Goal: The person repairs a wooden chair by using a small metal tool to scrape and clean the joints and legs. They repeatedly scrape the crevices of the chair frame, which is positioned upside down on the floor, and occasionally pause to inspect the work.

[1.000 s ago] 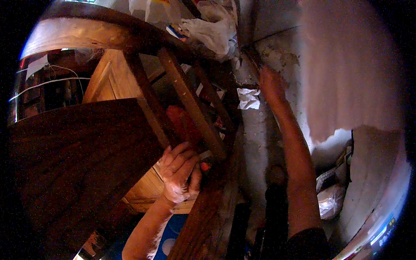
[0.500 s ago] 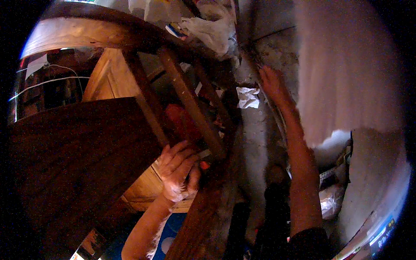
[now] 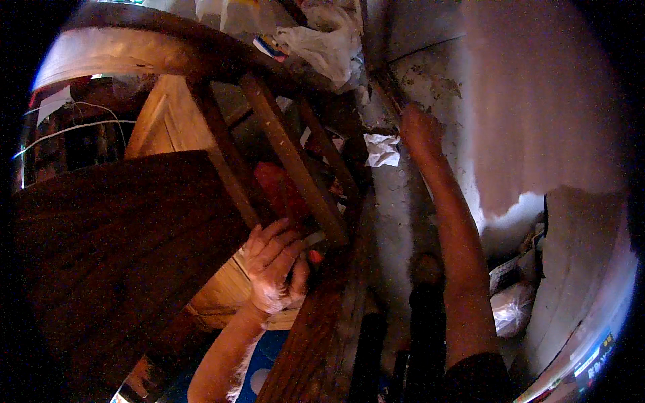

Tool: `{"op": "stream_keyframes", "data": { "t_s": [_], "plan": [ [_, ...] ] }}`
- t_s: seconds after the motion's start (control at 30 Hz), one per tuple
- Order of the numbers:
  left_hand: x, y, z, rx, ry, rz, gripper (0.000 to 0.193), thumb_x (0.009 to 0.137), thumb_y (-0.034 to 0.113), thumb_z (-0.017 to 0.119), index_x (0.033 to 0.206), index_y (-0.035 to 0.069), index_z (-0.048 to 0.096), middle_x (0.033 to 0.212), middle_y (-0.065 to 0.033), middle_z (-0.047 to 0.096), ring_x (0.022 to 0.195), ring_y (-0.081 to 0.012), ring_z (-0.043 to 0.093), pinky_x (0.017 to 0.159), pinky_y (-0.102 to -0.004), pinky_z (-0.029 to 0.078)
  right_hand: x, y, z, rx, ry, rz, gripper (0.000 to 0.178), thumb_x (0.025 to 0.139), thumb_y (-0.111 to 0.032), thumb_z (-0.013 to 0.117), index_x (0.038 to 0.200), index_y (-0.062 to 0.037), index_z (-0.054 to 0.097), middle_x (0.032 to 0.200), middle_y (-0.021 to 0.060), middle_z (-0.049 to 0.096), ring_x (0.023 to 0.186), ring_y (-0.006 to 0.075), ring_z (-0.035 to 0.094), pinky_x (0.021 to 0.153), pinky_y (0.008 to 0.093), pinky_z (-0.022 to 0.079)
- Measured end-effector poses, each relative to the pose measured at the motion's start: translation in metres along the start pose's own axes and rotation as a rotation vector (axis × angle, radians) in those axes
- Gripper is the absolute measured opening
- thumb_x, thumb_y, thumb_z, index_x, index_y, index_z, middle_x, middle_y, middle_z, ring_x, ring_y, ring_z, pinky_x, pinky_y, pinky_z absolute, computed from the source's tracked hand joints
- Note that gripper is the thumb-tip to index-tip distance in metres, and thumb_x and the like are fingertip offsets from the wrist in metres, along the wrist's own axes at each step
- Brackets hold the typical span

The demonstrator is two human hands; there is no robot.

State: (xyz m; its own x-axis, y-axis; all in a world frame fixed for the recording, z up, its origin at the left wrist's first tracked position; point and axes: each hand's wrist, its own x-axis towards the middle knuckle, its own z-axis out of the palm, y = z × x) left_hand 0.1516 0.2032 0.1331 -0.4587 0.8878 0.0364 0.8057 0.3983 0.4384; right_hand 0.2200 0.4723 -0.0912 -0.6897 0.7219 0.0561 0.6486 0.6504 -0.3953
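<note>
R hand [image 3: 422,138] closed round dark stick [image 3: 386,93] nr crumpled white paper [image 3: 382,150]; L hand [image 3: 275,265] half-curled at wdn slats [image 3: 293,158], can't tell if gripping.

The left hand [image 3: 277,267] lies at the near ends of the slats [image 3: 290,158], right of a panel [image 3: 127,235]. A rail [image 3: 134,52] crosses the slats' far ends, with a plastic bag [image 3: 329,46] beyond. Farther forward and right, the right hand [image 3: 422,136] is on a stick [image 3: 385,93]; paper [image 3: 382,150] lies just left of it. Another bag [image 3: 514,310] lies right of the right forearm [image 3: 462,248].
</note>
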Motion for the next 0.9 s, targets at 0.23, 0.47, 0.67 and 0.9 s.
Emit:
{"op": "stream_keyframes", "data": {
  "t_s": [0.23,0.47,0.67,0.9],
  "plan": [
    [0.000,-0.001,-0.001,0.007,0.008,-0.002,0.014,0.065,0.005,0.056,0.077,0.003,0.062,0.083,-0.0115,0.061,0.096,-0.0316,0.054,0.093,-0.0456,0.032,0.030,0.044,0.047,0.372,-0.051,-0.046,0.024,0.082,-0.021,0.048,0.080,0.0014,0.058,0.073,0.0225,0.059,0.070,0.0429,0.056,0.064,0.0474,0.045],
    [0.002,-0.002,0.000,0.022,0.000,-0.014,0.013,0.065,0.005,0.056,0.076,0.003,0.062,0.083,-0.0113,0.061,0.096,-0.0319,0.054,0.093,-0.0462,0.031,0.046,0.019,0.037,0.323,-0.101,0.023,0.027,0.081,-0.022,0.051,0.075,0.0032,0.058,0.075,0.0250,0.057,0.070,0.0414,0.055,0.063,0.0457,0.044],
    [0.005,-0.001,0.002,0.007,-0.002,0.001,0.015,0.065,0.006,0.056,0.078,0.003,0.063,0.083,-0.0119,0.061,0.097,-0.0325,0.053,0.093,-0.0483,0.031,0.035,0.019,0.020,0.421,-0.021,-0.056,0.024,0.083,-0.021,0.050,0.080,0.0021,0.057,0.076,0.0240,0.057,0.071,0.0418,0.054,0.062,0.0454,0.044],
    [0.002,-0.003,0.001,0.019,0.022,0.021,0.019,0.060,0.007,0.057,0.078,0.003,0.061,0.085,-0.0100,0.061,0.095,-0.0294,0.055,0.088,-0.0430,0.035,-0.022,-0.006,-0.025,0.290,-0.218,-0.068,0.017,0.084,-0.017,0.049,0.083,-0.0008,0.052,0.073,0.0227,0.056,0.069,0.0385,0.056,0.059,0.0440,0.044]
  ]
}}
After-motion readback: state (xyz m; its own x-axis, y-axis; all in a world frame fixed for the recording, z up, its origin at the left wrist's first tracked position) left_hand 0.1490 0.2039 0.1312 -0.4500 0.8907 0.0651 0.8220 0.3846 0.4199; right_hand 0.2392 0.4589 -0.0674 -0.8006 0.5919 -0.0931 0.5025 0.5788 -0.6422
